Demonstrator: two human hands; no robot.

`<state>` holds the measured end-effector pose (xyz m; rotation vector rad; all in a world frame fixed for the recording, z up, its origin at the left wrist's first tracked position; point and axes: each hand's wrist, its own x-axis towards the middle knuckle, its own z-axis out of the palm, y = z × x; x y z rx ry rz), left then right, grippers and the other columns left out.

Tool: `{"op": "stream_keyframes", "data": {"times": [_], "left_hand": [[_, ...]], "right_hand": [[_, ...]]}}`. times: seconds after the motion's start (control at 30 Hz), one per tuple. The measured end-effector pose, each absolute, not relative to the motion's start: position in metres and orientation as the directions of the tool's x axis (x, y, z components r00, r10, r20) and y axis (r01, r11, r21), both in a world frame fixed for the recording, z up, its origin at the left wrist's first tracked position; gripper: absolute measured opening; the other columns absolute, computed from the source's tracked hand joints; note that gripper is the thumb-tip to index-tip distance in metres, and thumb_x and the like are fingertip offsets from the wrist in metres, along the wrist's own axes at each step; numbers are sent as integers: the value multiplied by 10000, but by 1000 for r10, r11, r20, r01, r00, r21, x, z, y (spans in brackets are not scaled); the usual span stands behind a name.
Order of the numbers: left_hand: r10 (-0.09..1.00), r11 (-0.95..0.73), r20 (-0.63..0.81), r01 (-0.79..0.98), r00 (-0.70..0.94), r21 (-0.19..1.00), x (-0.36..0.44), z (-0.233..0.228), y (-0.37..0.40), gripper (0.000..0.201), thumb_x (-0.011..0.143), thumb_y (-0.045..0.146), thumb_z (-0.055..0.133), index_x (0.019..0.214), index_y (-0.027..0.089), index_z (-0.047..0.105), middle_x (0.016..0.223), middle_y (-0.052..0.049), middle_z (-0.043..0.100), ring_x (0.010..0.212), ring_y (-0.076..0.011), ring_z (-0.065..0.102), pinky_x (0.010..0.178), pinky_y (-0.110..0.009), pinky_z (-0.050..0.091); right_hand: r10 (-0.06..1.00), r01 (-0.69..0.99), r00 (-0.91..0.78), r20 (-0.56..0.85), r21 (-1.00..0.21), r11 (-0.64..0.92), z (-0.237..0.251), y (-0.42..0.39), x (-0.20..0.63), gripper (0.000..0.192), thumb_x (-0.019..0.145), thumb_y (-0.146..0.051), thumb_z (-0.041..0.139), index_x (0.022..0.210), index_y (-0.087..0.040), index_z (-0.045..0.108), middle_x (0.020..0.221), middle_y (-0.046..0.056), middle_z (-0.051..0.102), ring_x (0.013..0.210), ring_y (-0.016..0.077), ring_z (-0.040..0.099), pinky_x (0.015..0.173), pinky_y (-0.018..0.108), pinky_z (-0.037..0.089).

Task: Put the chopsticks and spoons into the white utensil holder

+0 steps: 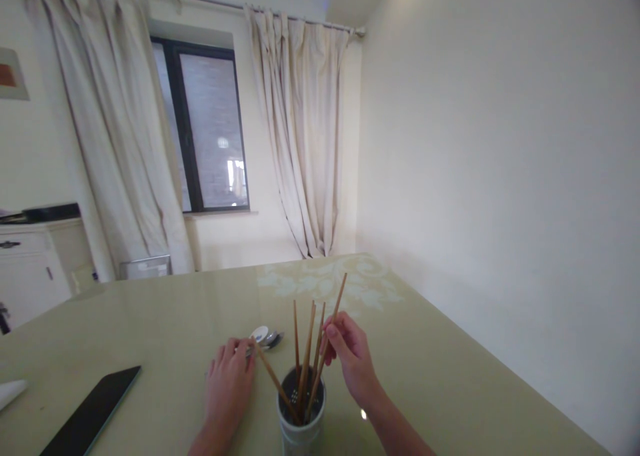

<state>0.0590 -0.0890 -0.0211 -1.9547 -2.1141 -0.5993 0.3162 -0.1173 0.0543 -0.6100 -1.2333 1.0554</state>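
A cylindrical utensil holder (283, 426) with a perforated inside stands on the table in front of me, with several wooden chopsticks (306, 356) leaning in it. My right hand (351, 359) is closed in a pinch around one chopstick (341, 295), whose lower end reaches into the holder. To the left of the holder, my left hand (227, 383) lies palm down on the table, fingers stretched forward. Just beyond its fingertips are a white ceramic spoon (259, 335) and a metal spoon (273, 338). Whatever is under the left palm is hidden.
The glossy green table (165, 336) has a pale floral pattern at its far right corner. A dark flat tablet-like object (93, 413) lies at left, near a white object (11, 393) at the edge. A wall (490, 176) runs along the right side; curtains and a window are behind.
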Motion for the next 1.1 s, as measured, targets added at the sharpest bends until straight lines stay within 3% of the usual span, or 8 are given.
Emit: {"op": "stream_keyframes", "data": {"times": [0.17,0.47,0.63,0.77,0.83,0.93,1.0,1.1], "left_hand": [[910,104,385,983,-154,149,55,-13,-89,342,1069,228,446,1220,246,753,1278,-87,722,1179,-284,630,934,-401,459],[947,67,299,984,-114,165,62,-9,-91,320,1042,209,473,1167,269,762,1274,-78,717,1190,-272,602,942,-405,427],[948,-25,319,992,-17,126,70,-13,-91,328,1037,178,456,1145,252,757,1280,-86,723,1211,-271,603,976,-415,410],[916,-109,398,988,57,111,85,-20,-90,342,1044,155,431,1157,227,745,1288,-106,736,1214,-285,625,1010,-434,411],[905,-161,418,975,85,150,95,-20,-90,352,1061,157,392,1114,211,736,1201,-115,759,1150,-275,660,991,-418,425],[947,-191,306,937,98,292,109,-14,-93,371,1096,207,322,1077,204,693,1019,-95,775,972,-240,717,837,-343,458],[970,-191,214,904,114,382,117,-9,-96,352,1104,237,313,1087,214,664,976,-75,772,891,-220,730,744,-307,448],[953,-275,241,854,182,442,124,-2,-101,300,1089,233,359,1036,227,654,984,-63,765,897,-203,722,762,-291,455]], "right_hand": [[894,-249,-87,440,-879,408,50,-118,315,515,926,-667,737,747,-193,647,640,1,630,546,116,549,531,237,459],[907,-217,-55,417,-892,397,39,-113,314,600,945,-725,660,714,-174,714,612,12,598,537,128,519,524,256,410],[963,-372,91,253,-888,268,27,-101,312,659,874,-829,650,749,-184,697,607,-18,538,518,121,465,496,251,361],[987,-265,95,132,-952,153,12,-89,313,668,796,-856,704,833,-189,710,625,-18,576,540,132,502,525,249,382],[992,-200,78,103,-973,117,5,-86,311,643,782,-836,734,860,-198,712,671,-9,623,562,138,535,549,254,416],[995,-156,40,86,-983,91,-4,-86,306,604,792,-798,750,906,-206,729,738,6,677,613,160,592,588,274,467],[994,-149,15,105,-983,106,-5,-87,302,571,793,-759,778,904,-201,731,762,12,692,659,176,622,625,290,495],[989,-133,-16,149,-980,146,-3,-90,302,544,800,-720,800,831,-184,712,736,9,676,678,186,629,649,302,508]]}}
